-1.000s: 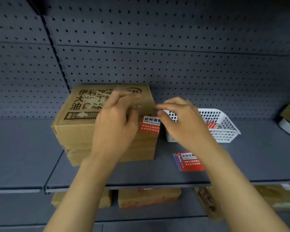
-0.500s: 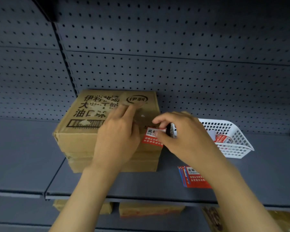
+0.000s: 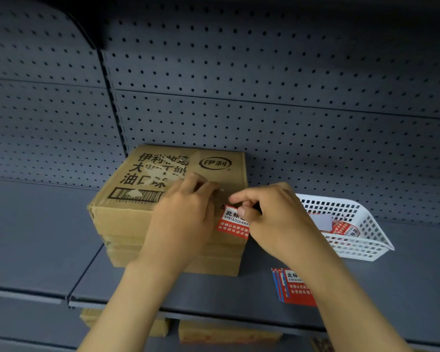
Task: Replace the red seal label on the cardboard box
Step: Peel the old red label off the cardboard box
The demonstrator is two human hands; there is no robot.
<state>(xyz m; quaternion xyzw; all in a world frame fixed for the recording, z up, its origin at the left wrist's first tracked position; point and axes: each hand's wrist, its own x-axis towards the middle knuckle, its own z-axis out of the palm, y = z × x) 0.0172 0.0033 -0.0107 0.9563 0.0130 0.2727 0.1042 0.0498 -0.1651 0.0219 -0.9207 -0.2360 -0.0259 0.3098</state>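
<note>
A brown cardboard box [image 3: 127, 214] with black printed characters sits on a second, flatter box on the grey shelf. A red and white seal label [image 3: 233, 222] is stuck over the box's front right top edge. My left hand [image 3: 181, 224] rests on the box, fingers curled on its top near the label. My right hand [image 3: 272, 219] pinches the label's upper right corner between thumb and forefinger, hiding part of it.
A stack of fresh red labels [image 3: 290, 288] lies on the shelf [image 3: 36, 250] to the right of the boxes. A white perforated basket [image 3: 366, 240] holding used labels stands at the right. Pegboard backs the shelf. More boxes [image 3: 226, 334] sit on the shelf below.
My view has shifted so the box sits lower in frame. My left hand's fingers have curled on the box top. My right hand stays pinched at the label's corner.
</note>
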